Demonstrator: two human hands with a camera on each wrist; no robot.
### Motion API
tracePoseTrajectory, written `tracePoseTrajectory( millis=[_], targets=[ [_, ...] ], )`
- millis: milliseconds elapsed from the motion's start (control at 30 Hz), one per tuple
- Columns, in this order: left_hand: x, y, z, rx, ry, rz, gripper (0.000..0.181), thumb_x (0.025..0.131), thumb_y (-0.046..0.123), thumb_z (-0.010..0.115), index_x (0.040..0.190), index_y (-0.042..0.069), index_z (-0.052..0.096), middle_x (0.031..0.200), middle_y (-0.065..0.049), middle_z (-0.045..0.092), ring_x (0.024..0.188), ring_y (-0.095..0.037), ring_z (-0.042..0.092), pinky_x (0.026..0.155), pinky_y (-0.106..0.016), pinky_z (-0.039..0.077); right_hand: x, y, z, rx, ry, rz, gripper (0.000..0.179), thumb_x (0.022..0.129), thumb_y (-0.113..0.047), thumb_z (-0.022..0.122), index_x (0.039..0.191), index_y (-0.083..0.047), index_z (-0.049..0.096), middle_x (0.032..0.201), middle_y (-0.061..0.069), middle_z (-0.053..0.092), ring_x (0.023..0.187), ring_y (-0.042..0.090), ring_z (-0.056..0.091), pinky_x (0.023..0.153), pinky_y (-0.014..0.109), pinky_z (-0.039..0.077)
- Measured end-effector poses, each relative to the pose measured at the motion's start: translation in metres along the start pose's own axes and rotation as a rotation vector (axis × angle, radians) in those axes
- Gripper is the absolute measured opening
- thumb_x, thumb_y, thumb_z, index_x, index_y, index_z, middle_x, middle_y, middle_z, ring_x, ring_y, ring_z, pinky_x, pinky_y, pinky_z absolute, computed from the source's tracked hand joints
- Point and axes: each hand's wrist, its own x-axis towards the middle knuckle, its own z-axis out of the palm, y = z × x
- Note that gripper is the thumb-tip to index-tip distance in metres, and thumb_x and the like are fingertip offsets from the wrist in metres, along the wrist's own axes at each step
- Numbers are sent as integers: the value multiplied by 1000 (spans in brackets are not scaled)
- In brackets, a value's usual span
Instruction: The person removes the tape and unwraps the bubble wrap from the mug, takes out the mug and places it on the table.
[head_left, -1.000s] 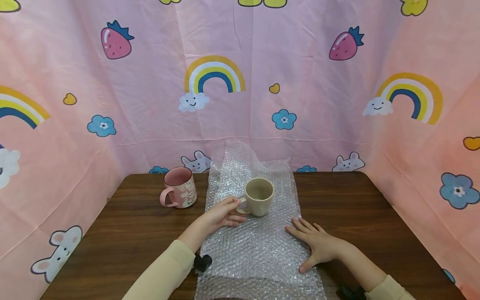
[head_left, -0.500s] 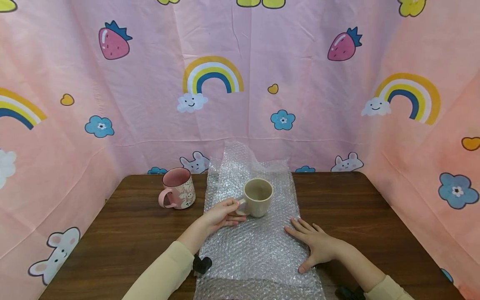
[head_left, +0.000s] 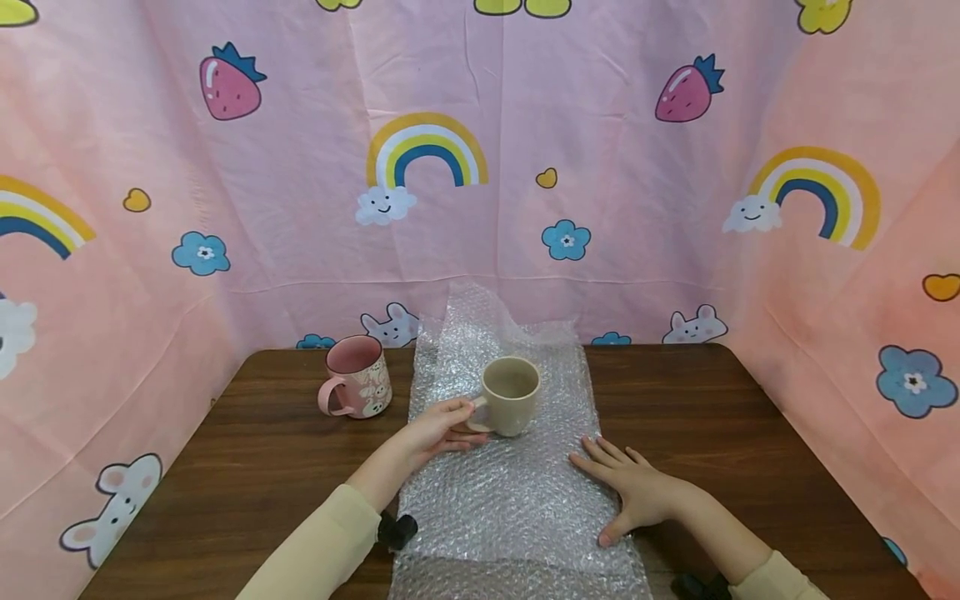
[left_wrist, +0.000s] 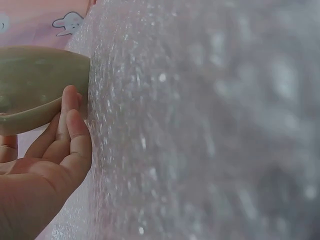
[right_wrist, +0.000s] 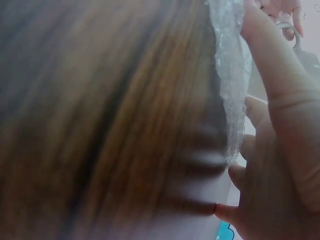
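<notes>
A beige mug [head_left: 512, 404] stands upright on a sheet of bubble wrap [head_left: 517, 500] laid lengthwise over the table. My left hand [head_left: 438, 432] grips the mug's handle from the left side. In the left wrist view the fingers [left_wrist: 77, 135] reach under the handle, close to the mug [left_wrist: 45, 75]. My right hand [head_left: 645, 492] rests with spread fingers on the right edge of the bubble wrap. The right wrist view shows that wrap edge [right_wrist: 232, 100] beside the hand's thumb and fingertips.
A pink mug [head_left: 358, 379] with a printed pattern stands at the table's back left, its handle to the left. The dark wooden table [head_left: 712, 408] ends at a patterned pink cloth [head_left: 600, 167] behind and on both sides. The wrap's far end leans up against the cloth.
The beige mug has shifted slightly to the left, with my left hand holding its handle. My right hand stays in place on the wrap.
</notes>
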Motion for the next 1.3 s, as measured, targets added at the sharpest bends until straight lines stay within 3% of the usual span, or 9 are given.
tracePoseTrajectory(
  millis=[300,500,700,1033,1300],
  targets=[
    [-10,1,-8,60,-6,11,50,101,32,50,134,-5,43,118,-27,60,105,-31,63,83,-34,50,0,0,-1,3,0,-2,109,69,-58,77,153,-14,22,158,18,3,141,45,-2,99,74,1],
    [-19,4,-13,47,-10,31,53,101,29,50,135,-10,41,119,-28,59,108,-35,61,94,-46,45,0,1,0,4,-1,3,109,69,-58,77,153,-15,22,158,18,3,141,44,-2,99,74,1],
    [-28,7,-18,48,6,74,51,101,25,51,134,-13,42,117,-30,60,103,-36,63,93,-49,45,0,2,0,5,-2,2,110,69,-58,77,154,-15,22,158,18,3,141,44,-2,99,74,2],
    [-46,10,-28,164,59,130,57,100,31,53,134,-13,42,109,-24,65,100,-33,65,90,-46,48,0,1,-1,7,-4,0,110,70,-57,77,154,-14,21,158,19,3,141,44,-2,100,73,2],
    [-62,8,-36,246,78,167,55,101,35,50,127,-13,47,118,-26,61,101,-31,65,86,-44,50,-1,1,-1,12,-10,7,109,70,-58,77,154,-14,22,158,18,3,141,44,-2,99,74,1]
  ],
)
